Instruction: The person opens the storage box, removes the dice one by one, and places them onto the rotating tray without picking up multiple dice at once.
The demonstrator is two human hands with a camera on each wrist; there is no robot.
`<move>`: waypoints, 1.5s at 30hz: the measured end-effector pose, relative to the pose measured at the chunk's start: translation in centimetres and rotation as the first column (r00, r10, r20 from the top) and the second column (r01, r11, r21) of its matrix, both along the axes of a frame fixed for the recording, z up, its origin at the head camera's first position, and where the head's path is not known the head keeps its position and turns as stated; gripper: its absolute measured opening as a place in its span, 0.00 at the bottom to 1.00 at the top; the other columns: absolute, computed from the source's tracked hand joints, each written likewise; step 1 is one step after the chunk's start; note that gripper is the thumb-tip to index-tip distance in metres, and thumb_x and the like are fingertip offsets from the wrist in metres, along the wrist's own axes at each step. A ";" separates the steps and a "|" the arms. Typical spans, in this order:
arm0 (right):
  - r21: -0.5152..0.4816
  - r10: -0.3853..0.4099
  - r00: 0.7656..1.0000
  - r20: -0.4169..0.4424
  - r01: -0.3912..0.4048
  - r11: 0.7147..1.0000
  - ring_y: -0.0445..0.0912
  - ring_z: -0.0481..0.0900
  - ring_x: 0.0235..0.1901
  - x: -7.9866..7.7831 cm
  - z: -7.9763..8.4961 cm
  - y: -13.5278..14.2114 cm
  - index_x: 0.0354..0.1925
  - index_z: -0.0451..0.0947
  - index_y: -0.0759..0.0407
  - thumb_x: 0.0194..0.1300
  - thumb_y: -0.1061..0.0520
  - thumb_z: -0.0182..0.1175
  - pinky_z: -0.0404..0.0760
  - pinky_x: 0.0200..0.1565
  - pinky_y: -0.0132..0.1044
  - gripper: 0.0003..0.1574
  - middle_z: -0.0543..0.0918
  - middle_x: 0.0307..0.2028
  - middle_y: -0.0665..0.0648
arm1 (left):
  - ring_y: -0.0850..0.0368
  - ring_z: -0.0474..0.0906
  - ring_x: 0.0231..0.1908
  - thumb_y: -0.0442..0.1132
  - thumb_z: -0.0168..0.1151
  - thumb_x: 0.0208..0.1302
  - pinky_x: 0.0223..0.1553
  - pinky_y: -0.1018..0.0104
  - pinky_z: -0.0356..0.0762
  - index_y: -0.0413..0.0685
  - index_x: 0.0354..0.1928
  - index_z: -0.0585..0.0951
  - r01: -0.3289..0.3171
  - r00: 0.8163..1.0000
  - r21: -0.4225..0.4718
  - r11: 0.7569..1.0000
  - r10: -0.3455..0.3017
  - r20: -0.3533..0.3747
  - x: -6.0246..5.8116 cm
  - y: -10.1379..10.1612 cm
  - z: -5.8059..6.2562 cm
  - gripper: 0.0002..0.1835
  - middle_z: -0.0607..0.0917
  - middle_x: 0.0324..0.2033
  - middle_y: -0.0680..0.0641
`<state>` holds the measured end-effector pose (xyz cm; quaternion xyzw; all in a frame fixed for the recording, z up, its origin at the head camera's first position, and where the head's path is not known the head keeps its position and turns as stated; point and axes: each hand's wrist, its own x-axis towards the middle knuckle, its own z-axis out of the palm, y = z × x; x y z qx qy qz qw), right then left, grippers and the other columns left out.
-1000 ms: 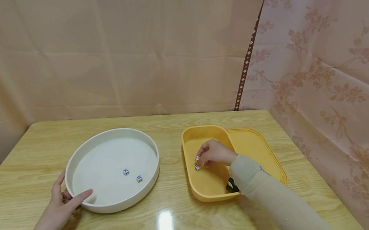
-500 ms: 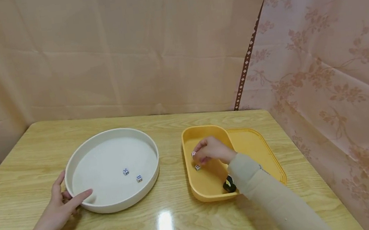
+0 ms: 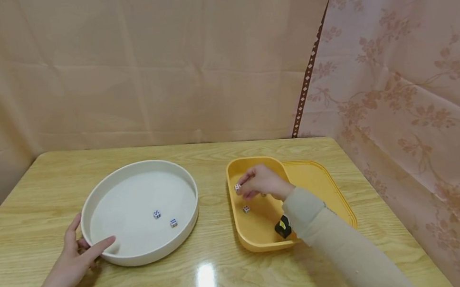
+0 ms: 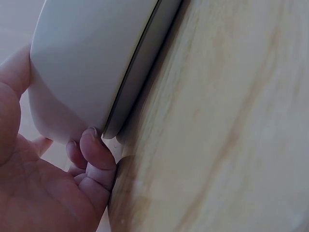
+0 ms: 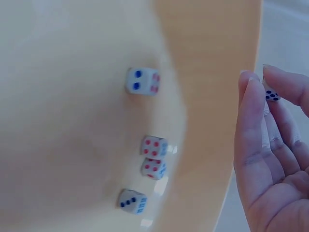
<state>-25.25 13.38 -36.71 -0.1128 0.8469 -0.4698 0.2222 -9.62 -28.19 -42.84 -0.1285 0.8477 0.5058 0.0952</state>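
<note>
My right hand (image 3: 265, 181) pinches a white die (image 3: 237, 187) between thumb and fingertips, over the left side of a yellow box (image 3: 256, 245). Blue pips show on that die (image 5: 272, 94) in the right wrist view. Several more dice lie on the box floor, among them a die with two blue pips (image 5: 140, 81) and a die with three (image 5: 131, 201). On the left, my left hand (image 3: 71, 266) grips the rim of a round white tray (image 3: 149, 257), thumb inside and fingers against the outer wall. Two dice rest in the tray, a farther die (image 3: 157, 214) and a nearer die (image 3: 173, 223).
A flat yellow lid (image 3: 315, 190) lies to the right of the box, partly behind the right forearm. All of it stands on a wood-grain table (image 3: 225, 278). Beige curtain (image 3: 168, 65) hangs behind, and a flowered curtain (image 3: 423, 105) on the right.
The right hand, with a die in its fingertips, has risen and moved slightly left and away from the box floor. The left hand and the tray have stayed still.
</note>
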 end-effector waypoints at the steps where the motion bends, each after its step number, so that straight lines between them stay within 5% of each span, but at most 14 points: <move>1: -0.008 0.003 1.000 -0.002 -0.003 1.000 0.50 0.87 0.29 0.0 0.1 -0.1 0.42 0.81 0.70 0.60 0.63 0.67 0.85 0.42 0.49 0.12 0.88 0.32 0.59 | 0.60 0.69 0.29 0.55 0.57 0.71 0.31 0.68 0.70 0.51 0.73 0.16 -0.001 1.000 -0.002 1.000 0.001 0.000 0.0 0.0 0.0 0.60 0.70 0.36 0.47; 16: -0.056 0.026 1.000 0.011 -0.025 0.998 0.45 0.85 0.28 0.1 1.2 -0.9 0.43 0.81 0.67 0.59 0.62 0.69 0.83 0.42 0.52 0.14 0.88 0.32 0.56 | 0.60 0.69 0.33 0.58 0.56 0.70 0.34 0.69 0.69 0.52 0.73 0.16 -0.019 0.999 -0.017 1.000 0.019 0.027 -0.1 0.1 0.2 0.60 0.68 0.40 0.46; 28: -0.121 0.093 0.996 0.004 -0.092 0.988 0.46 0.86 0.30 0.6 3.1 -3.2 0.44 0.81 0.69 0.60 0.64 0.68 0.79 0.52 0.59 0.14 0.87 0.35 0.60 | 0.60 0.69 0.33 0.59 0.57 0.70 0.34 0.70 0.68 0.53 0.73 0.16 -0.021 1.000 -0.021 1.000 0.021 0.021 0.0 -0.1 0.1 0.60 0.68 0.39 0.46; 39: -0.172 0.129 0.992 0.011 -0.125 0.977 0.46 0.86 0.32 1.2 4.0 -5.6 0.46 0.82 0.68 0.60 0.64 0.68 0.85 0.44 0.44 0.15 0.87 0.37 0.60 | 0.59 0.69 0.34 0.60 0.57 0.69 0.34 0.69 0.69 0.56 0.73 0.16 -0.020 0.999 -0.017 1.000 0.021 0.036 0.1 -0.1 0.0 0.61 0.68 0.41 0.44; 45: -0.197 0.162 0.987 0.013 -0.157 0.968 0.44 0.86 0.30 1.1 3.7 -7.1 0.46 0.82 0.70 0.59 0.66 0.69 0.85 0.45 0.47 0.15 0.88 0.38 0.62 | 0.61 0.71 0.35 0.58 0.57 0.70 0.35 0.69 0.70 0.54 0.73 0.16 -0.012 1.000 -0.015 1.000 0.012 0.026 -0.1 -0.1 0.0 0.60 0.71 0.43 0.43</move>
